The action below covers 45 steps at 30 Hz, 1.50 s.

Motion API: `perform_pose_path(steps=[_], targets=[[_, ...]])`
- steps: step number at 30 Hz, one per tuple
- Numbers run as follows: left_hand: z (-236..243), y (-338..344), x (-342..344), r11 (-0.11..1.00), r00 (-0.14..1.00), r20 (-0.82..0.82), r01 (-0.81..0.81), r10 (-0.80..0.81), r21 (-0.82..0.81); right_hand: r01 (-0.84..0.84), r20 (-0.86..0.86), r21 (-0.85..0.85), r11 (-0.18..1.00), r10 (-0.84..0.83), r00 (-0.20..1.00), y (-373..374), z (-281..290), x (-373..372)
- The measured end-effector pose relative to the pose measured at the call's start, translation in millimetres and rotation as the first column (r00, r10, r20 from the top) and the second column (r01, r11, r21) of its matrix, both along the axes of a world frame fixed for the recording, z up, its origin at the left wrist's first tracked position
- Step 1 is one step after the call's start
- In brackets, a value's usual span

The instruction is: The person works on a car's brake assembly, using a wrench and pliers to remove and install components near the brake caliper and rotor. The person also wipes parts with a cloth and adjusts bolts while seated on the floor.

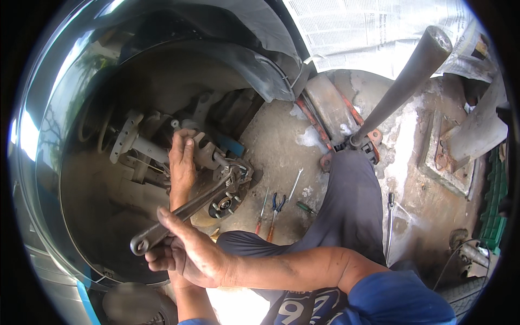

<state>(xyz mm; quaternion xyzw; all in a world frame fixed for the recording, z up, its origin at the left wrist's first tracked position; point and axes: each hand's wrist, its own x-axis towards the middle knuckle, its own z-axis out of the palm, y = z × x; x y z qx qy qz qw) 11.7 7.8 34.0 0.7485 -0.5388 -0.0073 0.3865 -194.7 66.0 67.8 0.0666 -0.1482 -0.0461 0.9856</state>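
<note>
In the wheel arch on the left, my left hand [181, 162] reaches up with its fingers curled against a grey forked metal part [206, 153]. A short rod [220, 158] runs from that part toward the jaw of a large pipe wrench [196, 203]. My right hand [189, 246] lies palm up at the wrench's long dark handle, the thumb over it and the fingers curled beneath. Below the jaw shows a wheel hub [224, 206] with studs. Behind my left hand is a silvery strut [149, 148]; the jaw's exact grip on the rod is hard to make out.
Pliers [276, 208], a screwdriver [260, 216], a spanner [296, 184] and a ratchet [390, 216] lie on the concrete. A floor jack [327, 105] with a long upright handle [403, 81] stands beyond my knee. A green crate [492, 197] sits far right.
</note>
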Motion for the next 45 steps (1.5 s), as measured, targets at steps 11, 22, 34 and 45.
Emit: perform_pose_path(steps=[11, 22, 34, 45], targets=[[-1, 7, -20, 0.993, 0.946, -0.322, -0.025, -0.015, -0.118, 0.266, 0.111, -0.359, 0.895, -0.242, 0.964, -107, 17, -41], [5, -2, -15, 0.999, 0.997, 0.056, -0.043, 0.043, -0.001, 0.196, 0.587, -0.804, -0.561, -0.802, 0.114, -211, -63, -8], [-5, -14, -9, 1.0, 1.0, 0.016, -0.019, 0.019, -0.023, -0.25, 0.519, -0.685, -0.685, -0.699, 0.491, -194, -211, 5], [-8, -7, -2, 0.998, 0.997, -0.074, 0.015, -0.019, -0.058, -0.091, -0.338, -0.913, 0.397, -0.613, 0.714, -93, -218, 18]])
